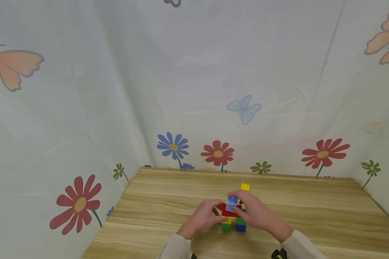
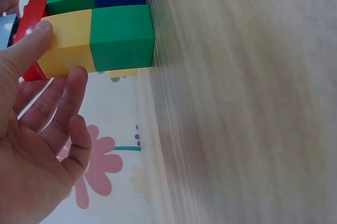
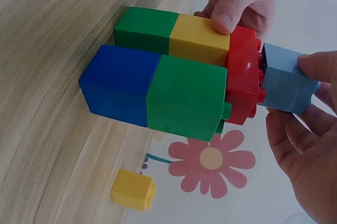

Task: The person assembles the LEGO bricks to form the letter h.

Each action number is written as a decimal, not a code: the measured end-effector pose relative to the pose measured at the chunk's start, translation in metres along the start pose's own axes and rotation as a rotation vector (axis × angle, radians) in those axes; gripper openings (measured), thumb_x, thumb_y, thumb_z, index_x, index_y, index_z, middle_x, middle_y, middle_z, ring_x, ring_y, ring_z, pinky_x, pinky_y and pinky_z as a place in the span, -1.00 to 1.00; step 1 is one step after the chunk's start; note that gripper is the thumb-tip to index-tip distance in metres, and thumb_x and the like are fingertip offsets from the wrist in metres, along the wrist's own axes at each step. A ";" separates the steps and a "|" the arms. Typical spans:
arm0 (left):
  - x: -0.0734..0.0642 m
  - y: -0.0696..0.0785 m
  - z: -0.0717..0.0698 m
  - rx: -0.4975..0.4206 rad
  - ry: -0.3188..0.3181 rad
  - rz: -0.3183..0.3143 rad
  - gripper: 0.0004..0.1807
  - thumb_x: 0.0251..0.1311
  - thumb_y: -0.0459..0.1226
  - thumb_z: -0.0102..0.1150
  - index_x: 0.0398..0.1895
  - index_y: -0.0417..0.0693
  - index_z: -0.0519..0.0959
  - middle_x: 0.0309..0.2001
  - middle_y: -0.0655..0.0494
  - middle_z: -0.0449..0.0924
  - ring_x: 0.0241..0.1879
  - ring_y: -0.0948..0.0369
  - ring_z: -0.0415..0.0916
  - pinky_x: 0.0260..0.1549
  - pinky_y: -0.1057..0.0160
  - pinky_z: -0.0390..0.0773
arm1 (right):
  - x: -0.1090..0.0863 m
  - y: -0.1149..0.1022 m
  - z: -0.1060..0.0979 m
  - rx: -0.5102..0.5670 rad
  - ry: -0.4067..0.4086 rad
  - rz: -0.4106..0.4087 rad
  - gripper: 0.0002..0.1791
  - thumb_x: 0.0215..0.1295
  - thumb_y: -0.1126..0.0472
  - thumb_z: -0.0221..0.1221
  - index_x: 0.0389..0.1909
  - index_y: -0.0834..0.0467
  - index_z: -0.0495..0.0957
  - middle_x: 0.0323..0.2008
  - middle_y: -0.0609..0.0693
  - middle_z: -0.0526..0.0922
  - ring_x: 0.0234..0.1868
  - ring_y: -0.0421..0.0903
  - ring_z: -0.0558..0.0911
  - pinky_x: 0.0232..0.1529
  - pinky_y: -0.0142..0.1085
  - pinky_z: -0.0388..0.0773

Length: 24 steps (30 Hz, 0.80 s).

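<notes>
Two short columns of toy bricks stand on the table: a yellow brick [image 3: 199, 38] over a green brick [image 3: 145, 29], and another green brick [image 3: 185, 97] over a dark blue brick [image 3: 118, 87]. A red brick [image 3: 243, 74] bridges both tops. My left hand [image 1: 205, 216] holds the structure's left side, thumb on the yellow brick near the red one, fingers behind. Between thumb and fingers of my right hand [image 1: 257, 214] is a light blue brick [image 3: 287, 79], right at the red brick's studs, which still show between the two.
A loose yellow brick [image 1: 245, 186] stands on the wooden table [image 1: 162, 194] behind the structure. A pale curtain [image 1: 194, 90] printed with flowers and butterflies hangs along the table's back and sides.
</notes>
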<state>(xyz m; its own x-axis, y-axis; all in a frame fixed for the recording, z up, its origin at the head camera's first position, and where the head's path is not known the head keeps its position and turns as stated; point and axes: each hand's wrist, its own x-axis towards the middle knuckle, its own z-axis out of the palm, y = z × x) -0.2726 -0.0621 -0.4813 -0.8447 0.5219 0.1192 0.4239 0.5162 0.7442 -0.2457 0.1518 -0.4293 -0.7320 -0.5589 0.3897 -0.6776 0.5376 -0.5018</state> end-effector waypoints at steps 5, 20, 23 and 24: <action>0.001 -0.001 0.001 0.003 0.002 0.015 -0.73 0.09 -0.14 0.35 -0.13 0.11 0.58 -0.28 0.43 0.57 -0.41 0.42 0.50 -0.40 0.43 0.52 | 0.001 -0.001 0.001 0.007 0.010 -0.023 -0.62 0.21 0.27 0.26 0.05 0.08 0.46 -0.02 -0.14 0.53 -0.17 -0.23 0.50 -0.15 -0.33 0.56; 0.000 -0.002 0.001 -0.026 0.004 0.004 -0.72 0.09 -0.14 0.35 -0.11 0.11 0.60 -0.27 0.41 0.58 -0.40 0.40 0.50 -0.41 0.41 0.52 | 0.001 0.001 0.004 0.062 -0.012 0.050 -0.60 0.21 0.26 0.27 0.06 0.12 0.43 -0.10 -0.15 0.53 -0.23 -0.19 0.54 -0.19 -0.36 0.56; 0.000 -0.002 0.001 -0.045 -0.004 -0.011 -0.74 0.10 -0.14 0.34 -0.12 0.12 0.60 -0.27 0.41 0.58 -0.39 0.39 0.50 -0.41 0.40 0.53 | 0.001 0.000 0.004 0.075 -0.031 0.078 -0.58 0.21 0.25 0.27 0.08 0.12 0.41 -0.11 -0.14 0.52 -0.23 -0.16 0.54 -0.19 -0.37 0.56; 0.000 -0.002 0.001 -0.047 -0.006 -0.016 -0.74 0.10 -0.13 0.34 -0.13 0.12 0.60 -0.27 0.42 0.58 -0.39 0.39 0.50 -0.41 0.40 0.53 | 0.001 0.000 0.004 0.081 -0.036 0.084 -0.57 0.21 0.25 0.27 0.09 0.12 0.41 -0.12 -0.14 0.52 -0.23 -0.15 0.54 -0.19 -0.37 0.55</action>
<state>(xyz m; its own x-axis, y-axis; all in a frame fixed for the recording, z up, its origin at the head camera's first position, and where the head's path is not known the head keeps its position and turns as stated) -0.2729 -0.0626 -0.4834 -0.8495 0.5175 0.1031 0.3943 0.4926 0.7758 -0.2458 0.1492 -0.4319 -0.7818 -0.5375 0.3161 -0.6051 0.5315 -0.5927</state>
